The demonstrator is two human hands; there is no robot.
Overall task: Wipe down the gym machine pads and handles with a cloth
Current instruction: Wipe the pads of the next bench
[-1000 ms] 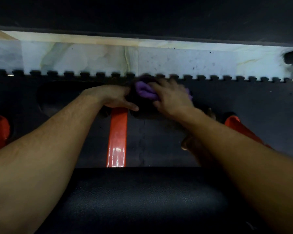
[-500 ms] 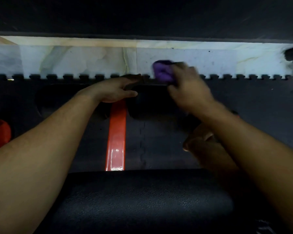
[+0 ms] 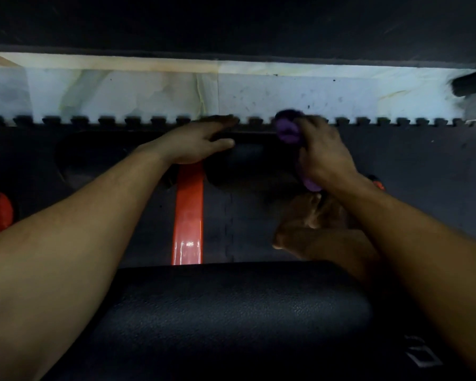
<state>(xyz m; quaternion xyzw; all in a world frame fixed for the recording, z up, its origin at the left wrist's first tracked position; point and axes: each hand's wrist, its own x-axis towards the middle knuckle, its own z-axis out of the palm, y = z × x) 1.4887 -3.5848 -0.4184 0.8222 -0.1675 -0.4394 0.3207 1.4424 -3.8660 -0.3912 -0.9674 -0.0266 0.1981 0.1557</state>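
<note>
Your right hand (image 3: 323,152) grips the cloth (image 3: 287,130), bunched at its fingertips, against the roller pad (image 3: 254,160). Your left hand (image 3: 197,144) rests flat on the pad's other end, fingers straight.

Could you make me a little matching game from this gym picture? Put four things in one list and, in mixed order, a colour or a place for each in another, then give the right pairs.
Things:
1. cloth
2. machine bar
3. big pad
4. left hand

Descriptions:
A. black, nearest the camera
B. purple, gripped in the right hand
C. fingers straight, resting on the small dark roller pad
D. shiny orange, running away from the big pad

Pairs: 1-B, 2-D, 3-A, 4-C
</note>
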